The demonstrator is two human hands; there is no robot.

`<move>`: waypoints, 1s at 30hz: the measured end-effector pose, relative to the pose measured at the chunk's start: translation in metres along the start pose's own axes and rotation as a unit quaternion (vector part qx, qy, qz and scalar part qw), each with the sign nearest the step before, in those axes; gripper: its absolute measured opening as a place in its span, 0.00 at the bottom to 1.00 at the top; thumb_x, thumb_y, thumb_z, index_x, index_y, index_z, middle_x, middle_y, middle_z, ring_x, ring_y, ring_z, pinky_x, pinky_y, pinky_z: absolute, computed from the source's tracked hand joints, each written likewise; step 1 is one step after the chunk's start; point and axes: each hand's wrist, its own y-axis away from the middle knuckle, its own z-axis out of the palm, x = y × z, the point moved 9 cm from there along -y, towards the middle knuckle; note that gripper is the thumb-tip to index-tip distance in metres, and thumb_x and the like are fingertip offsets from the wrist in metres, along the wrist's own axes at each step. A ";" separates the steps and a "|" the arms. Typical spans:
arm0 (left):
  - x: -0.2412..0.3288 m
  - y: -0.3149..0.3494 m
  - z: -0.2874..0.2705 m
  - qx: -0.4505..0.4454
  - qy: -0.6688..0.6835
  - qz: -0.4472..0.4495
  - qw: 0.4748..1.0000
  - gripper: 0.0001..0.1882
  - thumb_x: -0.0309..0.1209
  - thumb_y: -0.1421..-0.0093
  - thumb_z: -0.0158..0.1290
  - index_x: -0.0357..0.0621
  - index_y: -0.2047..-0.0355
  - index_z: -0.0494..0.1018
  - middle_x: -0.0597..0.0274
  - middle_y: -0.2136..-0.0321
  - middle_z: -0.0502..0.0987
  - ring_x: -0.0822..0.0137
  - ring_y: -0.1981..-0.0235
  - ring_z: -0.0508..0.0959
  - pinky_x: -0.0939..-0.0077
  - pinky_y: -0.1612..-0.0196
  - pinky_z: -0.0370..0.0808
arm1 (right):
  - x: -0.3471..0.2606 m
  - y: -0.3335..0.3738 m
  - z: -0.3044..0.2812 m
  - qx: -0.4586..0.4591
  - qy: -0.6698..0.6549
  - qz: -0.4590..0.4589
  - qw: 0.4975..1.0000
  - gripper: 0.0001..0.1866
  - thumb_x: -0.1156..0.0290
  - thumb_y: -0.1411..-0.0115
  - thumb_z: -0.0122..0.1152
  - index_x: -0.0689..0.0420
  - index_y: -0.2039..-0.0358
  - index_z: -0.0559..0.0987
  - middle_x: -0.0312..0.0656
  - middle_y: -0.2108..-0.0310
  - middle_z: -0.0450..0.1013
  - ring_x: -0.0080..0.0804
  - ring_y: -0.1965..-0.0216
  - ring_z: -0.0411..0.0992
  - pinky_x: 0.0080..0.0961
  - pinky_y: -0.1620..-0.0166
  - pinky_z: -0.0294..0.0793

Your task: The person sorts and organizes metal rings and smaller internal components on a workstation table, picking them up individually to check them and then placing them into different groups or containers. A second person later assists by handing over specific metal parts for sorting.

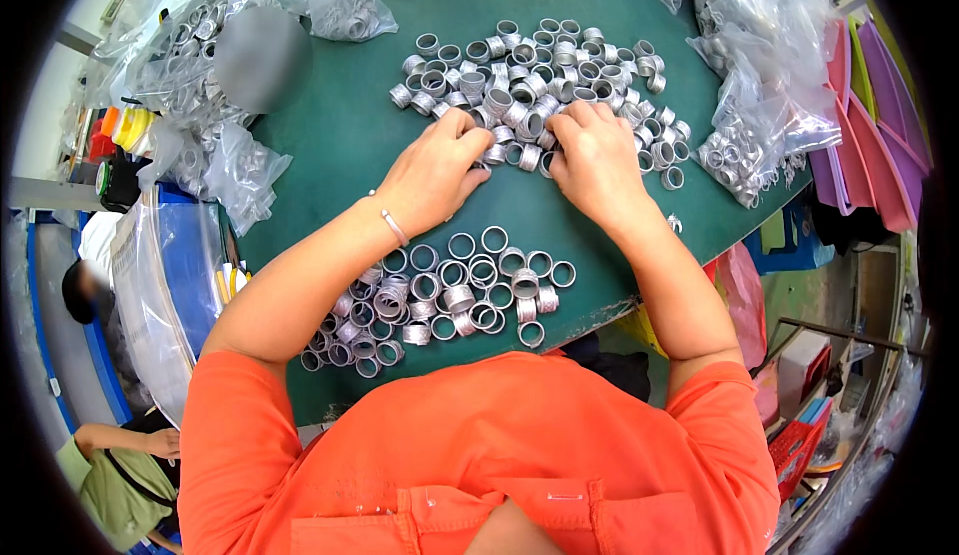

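Observation:
A wide pile of silver metal rings lies on the green tabletop, and both my hands are at its near edge. My left hand has its fingers curled at the pile's left side, with a ring showing between thumb and forefinger. To the right, my right hand bends over the rings, its thumb and forefinger at a ring on the pile's edge; its other fingertips are partly hidden. Closer to my body lies a second, looser group of metal rings, many with their round openings facing up. A thin bracelet circles my left wrist.
Clear plastic bags of metal parts stand at the left and right of the green table. Pink and purple plastic pieces stand beyond the right edge. Another person is at the lower left.

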 end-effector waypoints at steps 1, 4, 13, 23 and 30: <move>-0.001 0.002 0.001 -0.004 0.012 -0.007 1.000 0.18 0.25 0.53 0.61 0.40 0.61 0.71 0.55 0.63 0.68 0.55 0.64 0.74 0.67 0.61 0.73 | -0.004 -0.001 0.000 0.001 0.020 -0.005 1.000 0.08 0.79 0.62 0.58 0.57 0.77 0.75 0.38 0.70 0.69 0.38 0.64 0.68 0.35 0.63 0.65; -0.006 0.004 0.001 -0.003 0.025 -0.004 1.000 0.19 0.26 0.52 0.61 0.40 0.59 0.70 0.55 0.63 0.68 0.56 0.67 0.74 0.67 0.63 0.73 | -0.007 -0.007 0.008 0.030 0.070 -0.031 0.997 0.08 0.78 0.62 0.59 0.56 0.76 0.76 0.38 0.71 0.69 0.38 0.64 0.67 0.35 0.64 0.65; -0.005 -0.001 0.005 -0.003 -0.043 0.040 0.998 0.33 0.32 0.61 0.67 0.43 0.54 0.66 0.54 0.59 0.65 0.53 0.58 0.69 0.65 0.56 0.70 | 0.047 0.016 -0.028 0.117 -0.268 0.159 0.943 0.08 0.84 0.50 0.56 0.60 0.68 0.78 0.40 0.68 0.74 0.33 0.64 0.72 0.27 0.59 0.71; -0.004 -0.013 -0.004 0.028 -0.129 0.111 0.985 0.49 0.44 0.66 0.69 0.55 0.42 0.60 0.55 0.41 0.55 0.49 0.39 0.54 0.50 0.40 0.53 | 0.222 0.268 -0.132 0.090 0.017 0.434 0.896 0.11 0.86 0.45 0.48 0.63 0.63 0.76 0.42 0.66 0.74 0.26 0.67 0.73 0.22 0.60 0.72; -0.014 -0.028 0.012 -0.027 -0.126 0.104 0.986 0.43 0.47 0.62 0.66 0.57 0.43 0.64 0.59 0.41 0.59 0.50 0.40 0.57 0.51 0.41 0.54 | 0.179 0.186 -0.113 0.114 0.018 0.335 0.935 0.11 0.82 0.48 0.54 0.62 0.63 0.77 0.46 0.63 0.74 0.39 0.60 0.73 0.28 0.54 0.71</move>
